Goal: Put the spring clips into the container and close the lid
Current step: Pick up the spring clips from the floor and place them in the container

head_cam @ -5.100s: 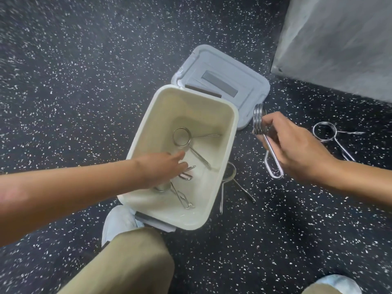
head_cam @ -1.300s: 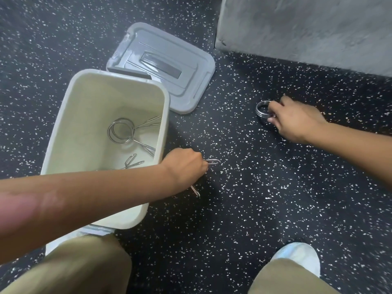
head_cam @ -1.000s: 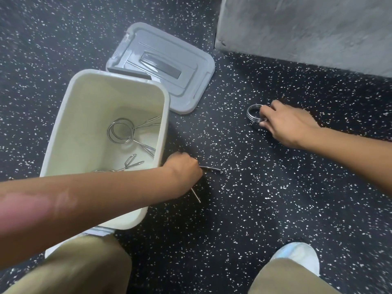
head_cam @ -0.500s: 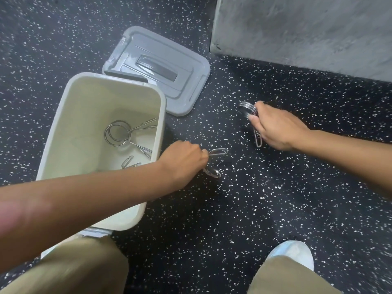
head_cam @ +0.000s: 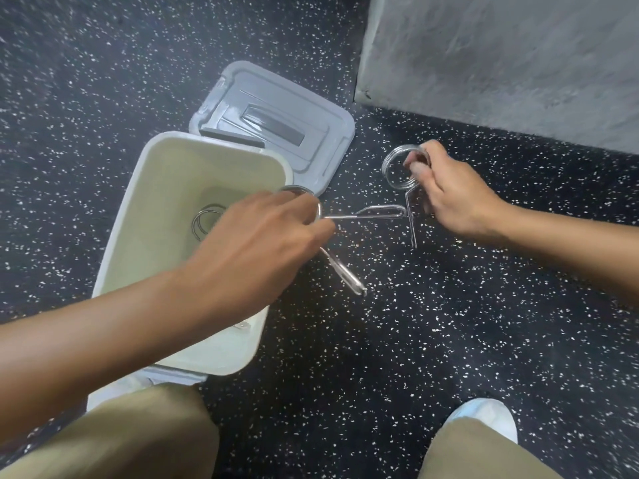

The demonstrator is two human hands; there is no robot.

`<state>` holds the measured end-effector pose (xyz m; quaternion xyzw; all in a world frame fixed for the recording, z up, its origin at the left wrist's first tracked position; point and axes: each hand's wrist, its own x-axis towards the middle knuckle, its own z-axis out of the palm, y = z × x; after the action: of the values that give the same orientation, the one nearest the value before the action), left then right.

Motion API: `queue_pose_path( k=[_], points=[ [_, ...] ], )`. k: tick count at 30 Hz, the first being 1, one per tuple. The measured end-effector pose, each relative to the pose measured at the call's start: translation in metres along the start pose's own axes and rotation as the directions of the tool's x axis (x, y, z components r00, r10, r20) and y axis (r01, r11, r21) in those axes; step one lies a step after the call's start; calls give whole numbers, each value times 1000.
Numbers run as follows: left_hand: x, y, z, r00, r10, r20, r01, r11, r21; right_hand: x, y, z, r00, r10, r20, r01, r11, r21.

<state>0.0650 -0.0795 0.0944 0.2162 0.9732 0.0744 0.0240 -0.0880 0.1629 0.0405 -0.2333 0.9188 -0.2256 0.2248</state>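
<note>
A cream rectangular container point(head_cam: 145, 216) stands open on the speckled floor, its grey lid point(head_cam: 276, 122) hinged back behind it. My left hand point(head_cam: 256, 247) hovers over the container's right rim, shut on a steel spring clip point(head_cam: 366, 214) whose two handles stick out to the right. My right hand point(head_cam: 453, 195) is lifted off the floor to the right, shut on a second spring clip point(head_cam: 397, 169) by its coil, handles hanging down. Another clip point(head_cam: 204, 219) lies inside the container, mostly hidden by my left hand.
A grey concrete block point(head_cam: 501, 60) rises at the back right. My knees in khaki trousers point(head_cam: 131, 437) and a white shoe point(head_cam: 480, 423) fill the bottom edge. The dark speckled floor point(head_cam: 415, 340) spreads between them.
Both hands have lifted their clips off the floor. My left hand moved up and left over the container's rim; my right hand raised its clip and drew it slightly toward the container.
</note>
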Motion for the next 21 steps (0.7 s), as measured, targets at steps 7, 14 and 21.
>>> queue_pose_path(
  k=[7, 14, 21],
  points=[
    [-51, -39, -12, 997, -76, 0, 76, 997, -18, 11, -58, -5, 993, -76, -95, 83, 994, 65],
    [-106, -70, -2, 982, -167, 92, 167, 986, 12, 33, -118, 13, 986, -148, -78, 156, 981, 116],
    [-133, -77, 36, 933, -116, 341, 94, 992, 82, 64, -173, 37, 961, -265, -80, 275, 948, 158]
  ],
)
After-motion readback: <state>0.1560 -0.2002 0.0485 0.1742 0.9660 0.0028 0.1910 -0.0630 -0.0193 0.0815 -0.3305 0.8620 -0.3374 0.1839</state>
